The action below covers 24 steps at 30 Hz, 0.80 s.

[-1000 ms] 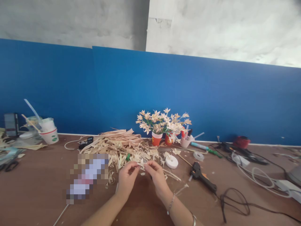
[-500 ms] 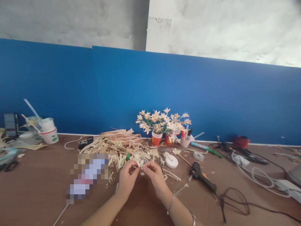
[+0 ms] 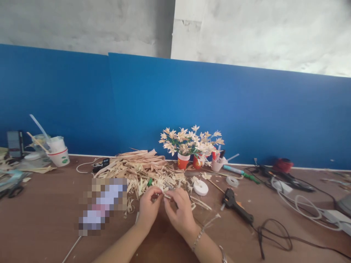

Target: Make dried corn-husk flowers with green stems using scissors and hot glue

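My left hand [image 3: 148, 207] and my right hand [image 3: 179, 209] meet above the near middle of the table. Thumb and index finger of each are pinched on a small pale piece [image 3: 166, 195] that looks like dried husk. Fingers cover most of it, so its full shape is hidden. Just beyond the hands spreads a heap of dried husk strips [image 3: 137, 164]. Behind and to the right, husk flowers [image 3: 182, 136] stand in a red paper cup [image 3: 182, 162], with more flowers in a second red cup [image 3: 196, 163].
Right of my hands lie a white tape roll [image 3: 201, 188], a clear tape roll [image 3: 232, 181] and a black glue gun [image 3: 236, 206] with its cord. A blurred-out phone-like thing [image 3: 104, 204] lies left. White cup [image 3: 59, 157] and scissors [image 3: 12, 190] are far left; cables [image 3: 304, 206] cross the right.
My right hand's fingers have shifted slightly and curl further over the pale piece, with the thumb lower. My left hand is almost unmoved. The view has shifted very slightly.
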Tool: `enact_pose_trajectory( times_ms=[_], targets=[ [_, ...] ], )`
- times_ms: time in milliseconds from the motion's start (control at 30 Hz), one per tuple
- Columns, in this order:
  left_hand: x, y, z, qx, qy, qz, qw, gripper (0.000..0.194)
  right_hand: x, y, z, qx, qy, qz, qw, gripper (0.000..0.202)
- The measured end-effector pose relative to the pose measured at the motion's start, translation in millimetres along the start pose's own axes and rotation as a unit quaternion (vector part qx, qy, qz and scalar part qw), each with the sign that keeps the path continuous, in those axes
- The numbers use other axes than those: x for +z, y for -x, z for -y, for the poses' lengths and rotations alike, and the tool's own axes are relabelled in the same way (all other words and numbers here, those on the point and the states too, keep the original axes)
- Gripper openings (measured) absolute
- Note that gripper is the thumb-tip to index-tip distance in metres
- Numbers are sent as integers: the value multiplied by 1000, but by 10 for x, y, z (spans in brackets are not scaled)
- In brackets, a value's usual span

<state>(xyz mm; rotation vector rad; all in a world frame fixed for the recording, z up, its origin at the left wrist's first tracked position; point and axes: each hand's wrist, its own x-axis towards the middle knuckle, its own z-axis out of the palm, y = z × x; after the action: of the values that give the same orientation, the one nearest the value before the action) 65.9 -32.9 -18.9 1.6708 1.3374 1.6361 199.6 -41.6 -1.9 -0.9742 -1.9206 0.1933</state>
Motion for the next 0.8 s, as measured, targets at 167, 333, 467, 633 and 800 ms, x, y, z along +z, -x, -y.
enact_pose_trajectory(
  times_ms=[167,333,467,633,800],
  targets=[
    [6,11,4,0,-8,1,1000,7,-19,1,70,-43,102,25,994,25],
    [5,14,10,-1,-7,4,1000,7,-6,7,57,-42,114,14,992,25],
    [1,13,-9,7,-9,16,1000,7,1,15,31,-40,99,3,994,29],
    [11,11,-43,13,-24,42,999,6,-24,-26,-23,-4,5,-36,999,33],
    [42,38,-34,-18,-40,95,995,11,-93,-102,-89,40,-84,-1,996,20]
  ],
)
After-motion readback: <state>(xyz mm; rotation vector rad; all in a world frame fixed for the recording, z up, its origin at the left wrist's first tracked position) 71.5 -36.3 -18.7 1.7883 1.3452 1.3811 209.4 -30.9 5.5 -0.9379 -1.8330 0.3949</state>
